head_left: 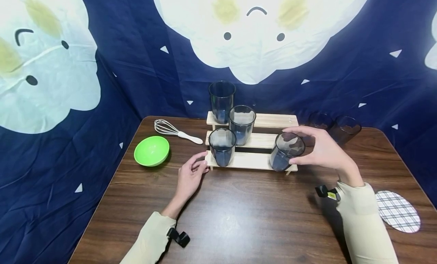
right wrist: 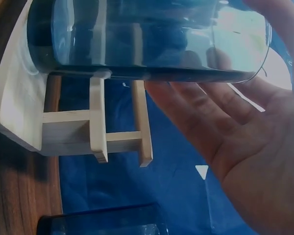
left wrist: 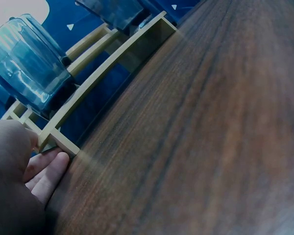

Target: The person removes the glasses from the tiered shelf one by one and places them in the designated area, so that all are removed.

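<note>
A three-tier wooden rack [head_left: 254, 161] carries several tinted drinking glasses. My right hand [head_left: 324, 150] holds a glass [head_left: 280, 161] near its rim, thumb in front and fingers behind. That glass [right wrist: 152, 39] stands on the right end of the lowest tier, its base touching the board in the right wrist view. My left hand [head_left: 189, 176] grips the left end of the same tier, fingers curled by the rack's leg [left wrist: 64, 142]. Close to it on that tier is another glass [head_left: 222, 148]. One glass [head_left: 242, 125] sits on the middle tier and one [head_left: 222, 101] on the top tier.
Left of the rack lie a white whisk [head_left: 179, 133] and a green bowl [head_left: 151, 151]. Two dark glasses [head_left: 345, 129] stand on the table [head_left: 239, 218] behind my right hand. A checked oval mat [head_left: 398, 211] lies near the right edge. Blue cloth [head_left: 136, 78] hangs behind.
</note>
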### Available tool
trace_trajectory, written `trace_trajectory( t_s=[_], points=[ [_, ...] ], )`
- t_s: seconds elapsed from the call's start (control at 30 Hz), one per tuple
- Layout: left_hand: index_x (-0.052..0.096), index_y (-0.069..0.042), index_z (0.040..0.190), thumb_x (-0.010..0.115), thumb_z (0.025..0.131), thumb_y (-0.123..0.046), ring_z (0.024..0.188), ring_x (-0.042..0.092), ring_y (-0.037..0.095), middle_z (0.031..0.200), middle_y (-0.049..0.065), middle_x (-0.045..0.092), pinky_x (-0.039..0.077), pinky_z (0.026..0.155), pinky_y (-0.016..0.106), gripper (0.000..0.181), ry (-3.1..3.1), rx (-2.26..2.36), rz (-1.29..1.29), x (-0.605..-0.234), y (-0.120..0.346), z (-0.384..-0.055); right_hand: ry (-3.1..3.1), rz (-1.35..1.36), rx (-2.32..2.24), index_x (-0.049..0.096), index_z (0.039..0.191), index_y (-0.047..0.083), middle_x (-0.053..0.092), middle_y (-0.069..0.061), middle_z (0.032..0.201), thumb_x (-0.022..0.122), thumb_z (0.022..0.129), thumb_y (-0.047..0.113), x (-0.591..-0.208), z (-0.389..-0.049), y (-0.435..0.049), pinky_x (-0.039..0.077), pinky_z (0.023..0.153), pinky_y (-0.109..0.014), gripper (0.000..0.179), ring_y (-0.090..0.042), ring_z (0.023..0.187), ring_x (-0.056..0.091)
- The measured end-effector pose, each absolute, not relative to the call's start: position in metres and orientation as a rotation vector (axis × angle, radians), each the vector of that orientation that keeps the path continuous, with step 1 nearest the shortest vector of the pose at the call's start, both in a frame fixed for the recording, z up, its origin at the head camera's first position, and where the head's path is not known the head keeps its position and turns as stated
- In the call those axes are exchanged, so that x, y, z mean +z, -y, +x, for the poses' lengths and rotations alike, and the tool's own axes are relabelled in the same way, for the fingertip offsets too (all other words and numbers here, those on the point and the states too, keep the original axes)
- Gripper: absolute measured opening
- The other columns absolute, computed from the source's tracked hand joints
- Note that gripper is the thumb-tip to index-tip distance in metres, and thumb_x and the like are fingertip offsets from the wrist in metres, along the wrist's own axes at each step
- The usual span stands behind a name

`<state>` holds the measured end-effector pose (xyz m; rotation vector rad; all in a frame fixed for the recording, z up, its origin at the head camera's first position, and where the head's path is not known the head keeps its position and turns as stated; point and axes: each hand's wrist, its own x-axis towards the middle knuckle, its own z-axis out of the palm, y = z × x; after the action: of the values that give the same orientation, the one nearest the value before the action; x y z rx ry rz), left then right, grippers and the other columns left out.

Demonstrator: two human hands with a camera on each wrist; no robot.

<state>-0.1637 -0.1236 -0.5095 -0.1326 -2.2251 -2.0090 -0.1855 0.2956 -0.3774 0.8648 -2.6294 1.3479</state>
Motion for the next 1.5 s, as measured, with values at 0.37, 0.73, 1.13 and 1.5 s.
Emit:
trace_trajectory(
  t_s=[0.37, 0.73, 1.13, 1.5],
  points=[
    [0.074, 0.001, 0.139, 0.070, 0.107, 0.004, 0.101, 0.081, 0.047, 0.114, 0.029, 0.080, 0.072, 0.086, 0.029, 0.032, 2.225, -2.008, -0.134, -0.509, 0.123, -0.164, 2.465, 0.954, 1.593, 0.066, 0.145, -0.003, 0.076, -0.015, 0.127, 0.097, 0.067, -0.020, -0.364, -0.175, -0.300, 0.070, 0.066, -0.024, 0.086, -0.020, 0.096, 0.076],
    [0.073, 0.002, 0.139, 0.069, 0.107, 0.005, 0.102, 0.081, 0.045, 0.113, 0.029, 0.080, 0.072, 0.086, 0.029, 0.033, 2.222, -2.008, -0.135, -0.511, 0.123, -0.164, 2.408, 0.878, 1.535, 0.065, 0.148, -0.006, 0.077, -0.006, 0.128, 0.094, 0.064, -0.026, -0.353, -0.169, -0.315, 0.061, 0.091, -0.016, 0.091, -0.014, 0.106, 0.075],
    [0.073, 0.001, 0.139, 0.069, 0.107, 0.005, 0.100, 0.081, 0.045, 0.113, 0.029, 0.080, 0.072, 0.086, 0.030, 0.033, 2.226, -2.001, -0.145, -0.510, 0.123, -0.165, 2.154, 0.902, 1.809, 0.059, 0.142, -0.022, 0.076, -0.020, 0.125, 0.077, 0.059, -0.044, -0.347, -0.167, -0.337, 0.068, 0.078, -0.017, 0.088, -0.020, 0.102, 0.077],
    [0.073, 0.001, 0.140, 0.069, 0.107, 0.005, 0.102, 0.080, 0.046, 0.118, 0.029, 0.079, 0.072, 0.086, 0.030, 0.033, 2.223, -2.011, -0.136, -0.510, 0.123, -0.165, 2.040, 0.825, 1.912, 0.055, 0.142, -0.026, 0.076, -0.019, 0.129, 0.066, 0.059, -0.049, -0.339, -0.159, -0.359, 0.071, 0.069, -0.022, 0.087, -0.020, 0.099, 0.079]
  ],
)
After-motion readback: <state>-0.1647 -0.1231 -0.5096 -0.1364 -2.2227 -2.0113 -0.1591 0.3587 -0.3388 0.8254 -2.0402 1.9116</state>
